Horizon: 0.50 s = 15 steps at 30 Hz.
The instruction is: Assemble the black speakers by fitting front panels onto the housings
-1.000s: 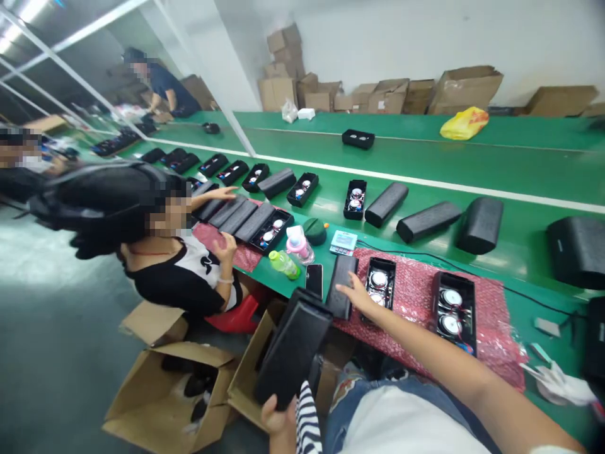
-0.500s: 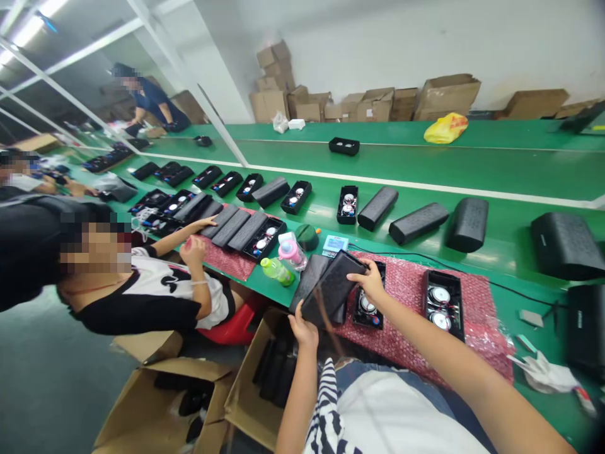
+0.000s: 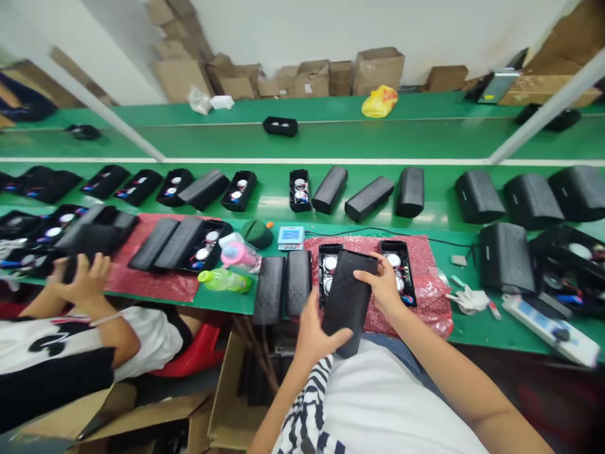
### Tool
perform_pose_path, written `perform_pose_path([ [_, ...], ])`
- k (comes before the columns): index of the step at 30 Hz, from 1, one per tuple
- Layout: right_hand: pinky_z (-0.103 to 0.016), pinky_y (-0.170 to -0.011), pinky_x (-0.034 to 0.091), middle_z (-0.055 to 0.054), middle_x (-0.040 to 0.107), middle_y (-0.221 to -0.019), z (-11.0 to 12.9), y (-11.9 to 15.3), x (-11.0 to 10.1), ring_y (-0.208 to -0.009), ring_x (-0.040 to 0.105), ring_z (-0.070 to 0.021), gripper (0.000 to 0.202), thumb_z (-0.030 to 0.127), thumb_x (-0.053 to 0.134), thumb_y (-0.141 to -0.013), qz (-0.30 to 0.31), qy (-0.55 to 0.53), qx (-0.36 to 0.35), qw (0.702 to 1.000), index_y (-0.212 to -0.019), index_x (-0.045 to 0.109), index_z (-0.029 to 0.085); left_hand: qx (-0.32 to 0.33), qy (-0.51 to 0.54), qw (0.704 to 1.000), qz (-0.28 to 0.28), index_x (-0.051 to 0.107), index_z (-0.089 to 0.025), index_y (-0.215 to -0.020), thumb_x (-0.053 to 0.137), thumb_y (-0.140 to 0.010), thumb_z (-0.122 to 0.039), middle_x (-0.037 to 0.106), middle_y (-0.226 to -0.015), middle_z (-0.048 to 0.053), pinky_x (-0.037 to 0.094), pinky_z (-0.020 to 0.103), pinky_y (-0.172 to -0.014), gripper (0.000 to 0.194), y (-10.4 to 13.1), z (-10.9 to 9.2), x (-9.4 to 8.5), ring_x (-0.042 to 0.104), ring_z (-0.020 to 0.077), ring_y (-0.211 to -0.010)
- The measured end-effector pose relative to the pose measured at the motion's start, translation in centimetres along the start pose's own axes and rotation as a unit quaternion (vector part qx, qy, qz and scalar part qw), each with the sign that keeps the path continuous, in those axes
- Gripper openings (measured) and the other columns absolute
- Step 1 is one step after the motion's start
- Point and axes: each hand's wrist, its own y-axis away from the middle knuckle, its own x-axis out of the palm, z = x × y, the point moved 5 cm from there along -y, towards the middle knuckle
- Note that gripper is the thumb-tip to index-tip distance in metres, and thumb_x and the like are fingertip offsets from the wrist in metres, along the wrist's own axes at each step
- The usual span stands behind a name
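Observation:
A long black speaker cover (image 3: pixel 348 299) is held tilted in front of my body. My left hand (image 3: pixel 319 331) grips its lower left side, thumb on its face. Its upper right edge is in my right hand (image 3: pixel 382 284). Behind the cover, partly hidden, an open black housing (image 3: pixel 329 261) with round silver speakers lies on red bubble wrap (image 3: pixel 425 258). Another open housing (image 3: pixel 410 287) rests right of it, partly behind my right hand. Two black covers (image 3: pixel 270 290) (image 3: pixel 299 284) lie side by side to the left.
Beside the covers are a green bottle (image 3: pixel 227 282), pink bottle (image 3: pixel 239 254) and small meter (image 3: pixel 290 238). Several speakers line the green bench (image 3: pixel 265 217). A power strip (image 3: pixel 551 331) lies right. At left, another person's hands (image 3: pixel 87 277) work. Cardboard boxes (image 3: pixel 222 391) stand below.
The view has turned right. The held cover has moved off the stacked covers, toward my body and in front of the open housing. Both hands still hold it.

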Motion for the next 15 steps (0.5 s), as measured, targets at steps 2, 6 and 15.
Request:
perform_pose_path([
  [2,-0.040,-0.085,0.050,-0.001,0.061,-0.095,1.1,0.9,-0.7,-0.089,0.061,-0.0210,0.074,0.032,0.082,-0.051,-0.033,0.017,-0.037,0.999,-0.116,0.046,0.026,-0.005,-0.004,0.995,0.095,0.039,-0.021,-0.141,0.090,-0.030,-0.027,0.037,-0.142,0.018,0.013,0.054,-0.113,0.122,0.1,-1.8,4.2,0.028,0.0416,-0.135],
  [6,-0.039,-0.093,0.047,-0.005,0.054,-0.115,1.6,2.0,-2.9,-0.106,0.055,-0.0220,0.085,0.039,0.079,-0.057,0.008,0.032,-0.053,0.998,-0.131,0.037,0.028,-0.050,0.048,0.976,0.208,0.019,-0.020,-0.148,0.088,-0.041,-0.027,0.030,-0.147,0.019,0.018,0.053,-0.113,0.127,-0.6,-3.1,9.3,0.030,0.0375,-0.135],
  [15,-0.042,-0.089,0.049,-0.004,0.058,-0.120,-3.4,3.8,-8.5,-0.102,0.059,-0.0247,0.091,0.043,0.073,-0.055,0.070,-0.099,0.052,0.991,-0.136,0.034,0.029,-0.232,0.254,0.889,0.303,0.053,-0.021,-0.126,0.084,-0.044,-0.039,0.055,-0.129,0.012,0.036,0.054,-0.104,0.089,-1.4,0.6,10.9,0.042,0.0400,-0.127],
])
